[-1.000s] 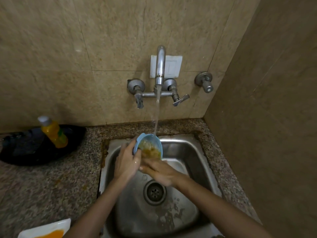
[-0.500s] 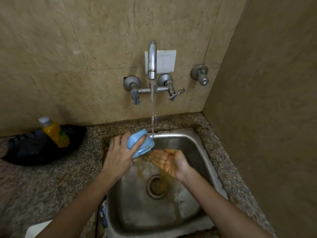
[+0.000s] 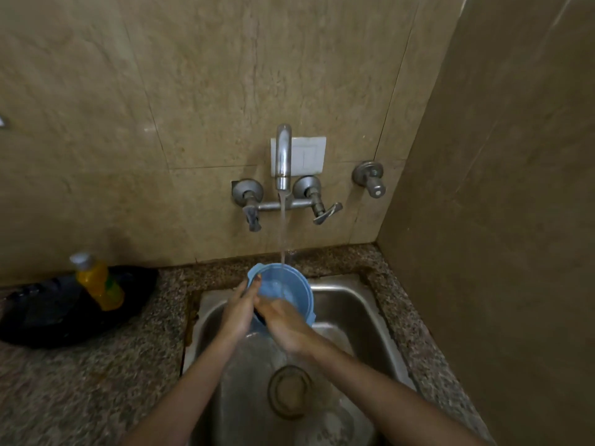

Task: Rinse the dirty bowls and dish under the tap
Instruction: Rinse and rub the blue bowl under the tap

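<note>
A light blue bowl (image 3: pixel 285 288) is held over the back of the steel sink (image 3: pixel 363 304), its mouth tilted toward me. The stream from the tap (image 3: pixel 283 159) falls into it, and its inside looks clean and blue. My left hand (image 3: pixel 236 312) grips the bowl's left rim, thumb over the edge. My right hand (image 3: pixel 283 320) lies against the near part of the bowl, its fingers reaching in under the rim; how they lie is hidden.
Two tap handles (image 3: pixel 317 201) and a separate valve (image 3: pixel 370 177) are on the tiled wall. A yellow bottle (image 3: pixel 96 281) stands on a black tray (image 3: pixel 48 317) on the granite counter at left. The sink drain (image 3: pixel 289 391) lies below my wrists. A wall closes the right side.
The bowl was tipped out, then turned mouth-up again under the stream; its orange residue is gone. My right hand moved from open under the water back to the bowl.
</note>
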